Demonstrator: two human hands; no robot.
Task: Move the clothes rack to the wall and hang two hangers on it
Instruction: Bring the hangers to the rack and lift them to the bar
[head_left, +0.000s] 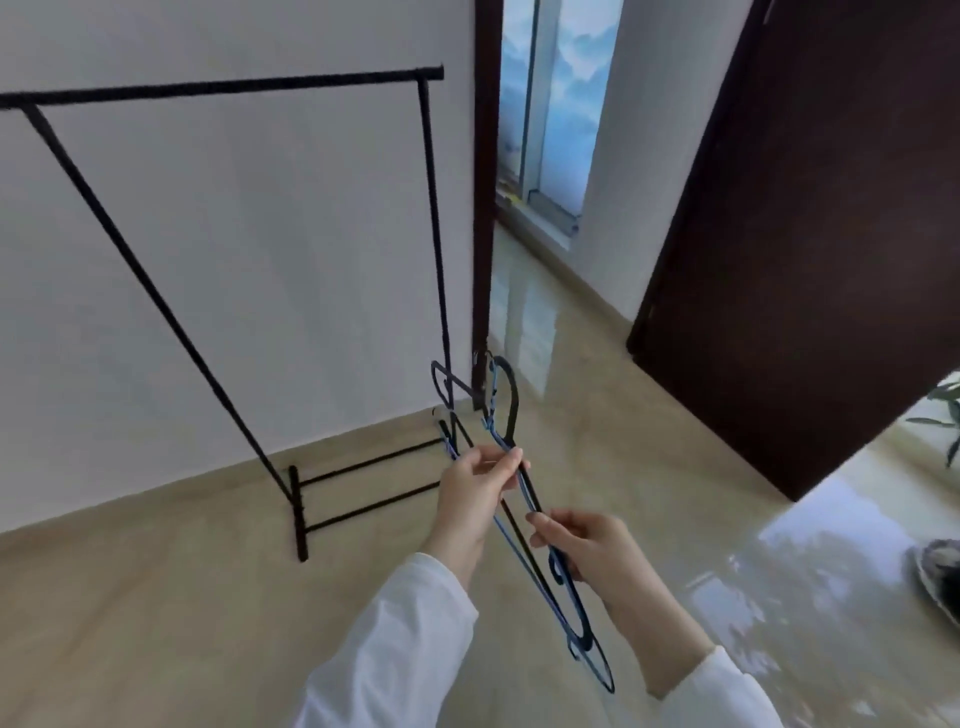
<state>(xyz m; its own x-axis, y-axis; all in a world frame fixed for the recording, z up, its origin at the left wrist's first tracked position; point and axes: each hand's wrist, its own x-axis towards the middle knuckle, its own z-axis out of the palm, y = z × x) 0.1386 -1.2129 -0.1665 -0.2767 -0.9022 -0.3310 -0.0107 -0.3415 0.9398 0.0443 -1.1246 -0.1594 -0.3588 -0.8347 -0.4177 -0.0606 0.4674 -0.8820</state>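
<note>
You had the black metal clothes rack (223, 88) standing along the white wall (260, 234), on the far left, its feet on the beige tiled floor (156, 597); the moving step looked done. Its top rail carried nothing, so the hanging step was in hand. Both hands held the thin black and blue wire hangers (524, 499) as one bundle, near and to the right of the rack's right upright, hooks pointing away towards the dark door frame (485, 208). Your left hand (480, 488) had its grip pinched together on the upper part of the wires; your right hand (582, 540) had its grip clamped lower down on them. I judged that the next move called for parting one hanger from the other, since they seemed tangled, then lifting its hook up over the top rail.
</note>
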